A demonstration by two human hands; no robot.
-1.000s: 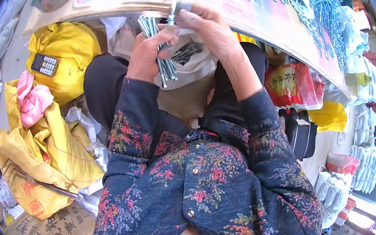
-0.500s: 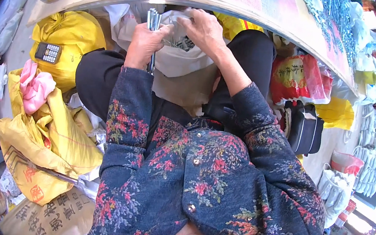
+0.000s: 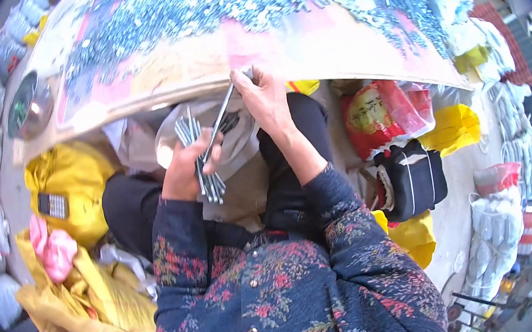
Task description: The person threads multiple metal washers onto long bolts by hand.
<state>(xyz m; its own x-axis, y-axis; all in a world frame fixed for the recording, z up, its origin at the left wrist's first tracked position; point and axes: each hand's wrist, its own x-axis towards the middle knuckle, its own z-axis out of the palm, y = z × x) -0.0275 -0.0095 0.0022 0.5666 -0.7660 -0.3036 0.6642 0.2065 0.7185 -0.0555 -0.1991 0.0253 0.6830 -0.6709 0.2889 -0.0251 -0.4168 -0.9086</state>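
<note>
In my left hand [image 3: 184, 168] is a fanned bundle of thin silvery metal rods [image 3: 211, 188], its ends sticking out above and below the closed fingers. My right hand [image 3: 264, 101], in front of the table edge, pinches the upper end of a single longer-looking rod [image 3: 223, 109]. That rod slants down to the left hand, where its lower end meets the bundle. Behind the bundle a white sack [image 3: 242, 146] hangs open between my knees, with some metal pieces visible in its mouth.
A table [image 3: 333, 48] ahead carries a wide heap of small bluish metal pieces [image 3: 157, 26]. On its left corner sits a metal bowl [image 3: 33, 107]. Yellow bags [image 3: 72, 172] and a pink cloth [image 3: 56, 250] lie left; a red bag [image 3: 382, 114] and a black bag [image 3: 417, 181] lie right.
The view has tilted up, showing more of the table. My right hand has left the sack's mouth and now grips a rod. The bundle in my left hand has spread into a fan.
</note>
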